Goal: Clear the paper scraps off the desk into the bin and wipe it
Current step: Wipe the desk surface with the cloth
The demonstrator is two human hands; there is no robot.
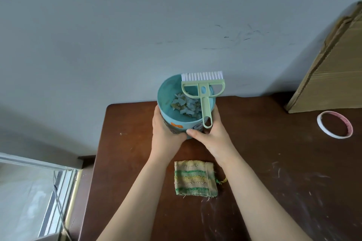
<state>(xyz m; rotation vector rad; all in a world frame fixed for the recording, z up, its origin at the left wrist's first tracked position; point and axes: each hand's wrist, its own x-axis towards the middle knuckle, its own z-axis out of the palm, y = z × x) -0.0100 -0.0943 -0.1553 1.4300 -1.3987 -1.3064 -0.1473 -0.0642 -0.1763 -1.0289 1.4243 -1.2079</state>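
Note:
A small teal bin (166, 92) stands at the far edge of the brown desk (254, 162), against the wall. Paper scraps (185, 104) lie inside it. A pale green brush (203, 86) with white bristles rests across the bin's rim, its handle pointing toward me. My left hand (166, 129) grips the bin's left side. My right hand (210, 133) grips its right front, thumb across the front just below the brush handle. A striped green and beige cloth (195, 178) lies folded on the desk between my forearms.
A pink and white tape ring (321, 125) lies at the desk's right. A cardboard box (333, 76) leans at the back right corner. Pale smears and scratches mark the desk's right part. A window sill and cable (58, 201) sit beyond the desk's left edge.

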